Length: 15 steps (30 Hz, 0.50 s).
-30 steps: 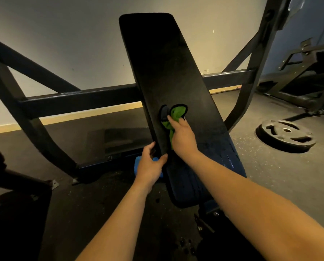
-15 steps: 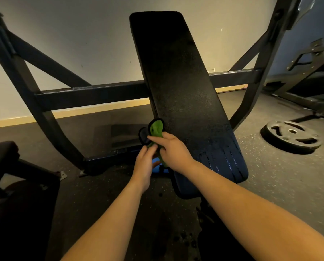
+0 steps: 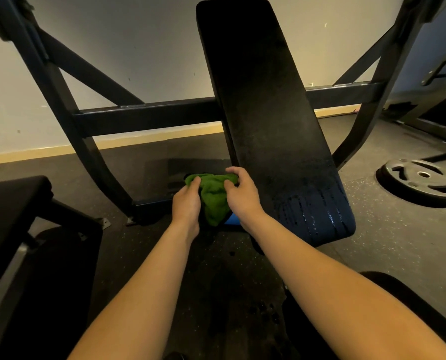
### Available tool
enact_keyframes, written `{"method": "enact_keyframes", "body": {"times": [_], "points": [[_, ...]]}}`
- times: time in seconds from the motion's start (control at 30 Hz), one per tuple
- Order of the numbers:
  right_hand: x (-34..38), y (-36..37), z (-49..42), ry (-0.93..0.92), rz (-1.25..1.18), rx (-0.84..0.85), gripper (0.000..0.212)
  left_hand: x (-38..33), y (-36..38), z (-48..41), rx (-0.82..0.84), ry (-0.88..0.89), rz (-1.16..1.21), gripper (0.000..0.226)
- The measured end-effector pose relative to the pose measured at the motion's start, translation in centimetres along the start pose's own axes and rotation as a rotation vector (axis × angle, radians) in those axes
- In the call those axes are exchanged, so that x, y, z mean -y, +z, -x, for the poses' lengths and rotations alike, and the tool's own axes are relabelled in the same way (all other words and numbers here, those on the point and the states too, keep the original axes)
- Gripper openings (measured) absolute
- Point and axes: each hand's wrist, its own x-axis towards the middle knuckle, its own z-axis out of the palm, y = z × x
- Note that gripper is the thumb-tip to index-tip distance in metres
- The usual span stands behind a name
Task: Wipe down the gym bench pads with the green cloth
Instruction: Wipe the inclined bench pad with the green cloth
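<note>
Both hands are holding the green cloth (image 3: 212, 200) between them, just off the left edge of the inclined bench pad (image 3: 263, 113). The left hand (image 3: 186, 205) is gripping the cloth's left side, with its fingers curling into the bunched fabric. The right hand (image 3: 242, 196) is pinching the cloth's upper right corner, its fingers hooking over the top and its knuckles sitting close against the pad's edge; whether they are touching the pad is hard to tell. The cloth is hanging crumpled between the two hands, its lower tip drooping in front of a small blue part (image 3: 232, 219) just below the right wrist. The long black pad is rising up and away from the right hand, and wet streaks (image 3: 318, 214) are glistening on its lower end, to the right of that hand. Beyond both hands a dark frame crossbar (image 3: 149, 118) is running behind the pad in front of a pale wall (image 3: 144, 48). Far out to the right of the hands a weight plate (image 3: 421, 180) is lying flat on the speckled floor (image 3: 398, 242), and well to the left of the left hand another dark padded bench (image 3: 9, 203) is standing in shadow.
</note>
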Motion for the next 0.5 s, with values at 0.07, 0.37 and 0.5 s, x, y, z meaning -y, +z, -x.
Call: {"method": "enact_keyframes", "body": {"times": [0.07, 0.37, 0.5], "points": [[-0.1, 1.1, 0.1, 0.012, 0.022, -0.034, 0.026, 0.2, -0.2, 0.0, -0.034, -0.059, 0.0, 0.027], [-0.1, 1.9, -0.1, 0.215, -0.146, 0.231, 0.037, -1.2, -2.0, 0.1, 0.25, -0.168, 0.248, 0.039], [-0.6, 1.5, -0.5, 0.111, -0.092, 0.108, 0.023, -0.7, -2.6, -1.9, 0.177, -0.186, 0.052, 0.031]]}}
